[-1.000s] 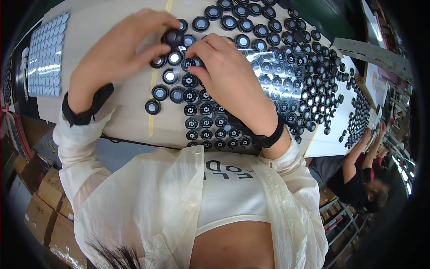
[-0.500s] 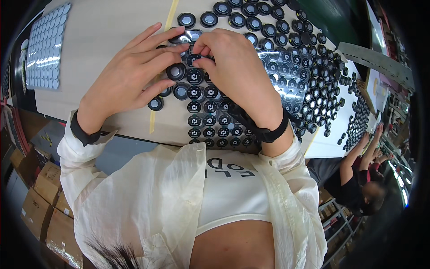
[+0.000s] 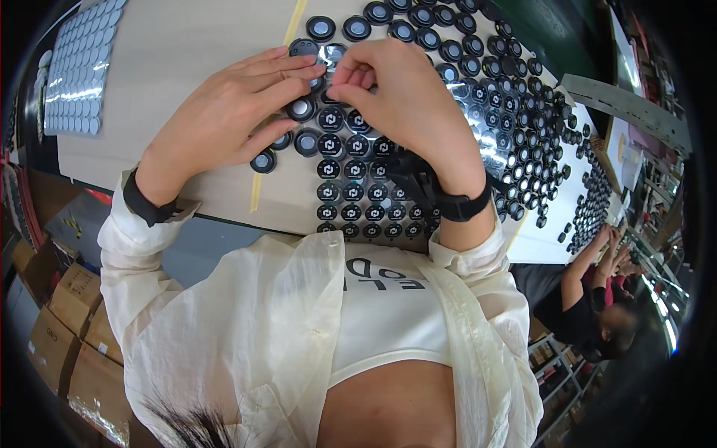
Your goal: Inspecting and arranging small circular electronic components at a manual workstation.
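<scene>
My left hand (image 3: 216, 112) lies open, its fingers stretched over several round black parts with grey centres, one such black part (image 3: 301, 109) by its index finger. Beside it, my right hand (image 3: 414, 97) is closed in a pinch, thumb and forefinger together at the upper end of a clear sheet of round black stickers (image 3: 329, 170) with white marks. What lies between those fingertips is hidden. A shiny bit of clear film (image 3: 330, 55) shows between the two hands. Below my right wrist, rows of stickers run toward the table's near edge.
At the far left lies a sheet of pale round discs (image 3: 78, 67). Another sticker sheet (image 3: 489, 112) and many black round parts (image 3: 534, 142) spread to the right, near a metal bar (image 3: 627, 101). Cardboard boxes (image 3: 78, 291) stand lower left; another person (image 3: 575, 299) works at right.
My left fingers, raised and spread before, are lower and closer together over the black parts. My right hand keeps its pinch at the sheet's upper end. The whole view has shifted slightly.
</scene>
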